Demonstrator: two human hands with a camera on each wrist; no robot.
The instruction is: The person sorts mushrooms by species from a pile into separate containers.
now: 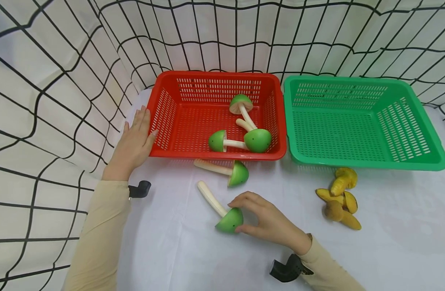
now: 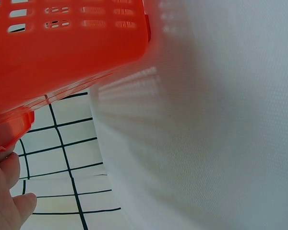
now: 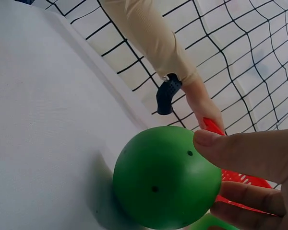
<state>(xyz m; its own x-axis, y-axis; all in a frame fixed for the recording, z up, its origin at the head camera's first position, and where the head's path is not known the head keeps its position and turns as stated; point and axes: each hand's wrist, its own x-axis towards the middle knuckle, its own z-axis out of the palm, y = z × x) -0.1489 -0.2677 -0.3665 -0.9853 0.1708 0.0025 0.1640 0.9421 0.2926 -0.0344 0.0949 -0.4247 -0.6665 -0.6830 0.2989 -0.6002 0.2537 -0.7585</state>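
Note:
A toy mushroom with a green cap point(image 1: 230, 221) and pale stem lies on the white cloth. At the cap's right side is my right hand point(image 1: 267, 221), thumb and fingers spread on either side of it. In the right wrist view the thumb overlaps the cap point(image 3: 163, 179) and the fingertips reach its edge; firm contact cannot be judged. My left hand point(image 1: 133, 141) rests along the left side of the red basket point(image 1: 217, 155), its thumb over the rim. Another green-capped mushroom point(image 1: 238, 173) lies by the basket's front. Several more mushrooms point(image 1: 258, 140) lie inside.
Right of the red basket stands a green basket point(image 1: 368, 161). Several yellow-brown mushrooms point(image 1: 344, 182) lie on the cloth before it. Black netting point(image 1: 237, 42) over white cloth lines the back and left. Dark camera mounts point(image 1: 288, 268) jut from both wrists.

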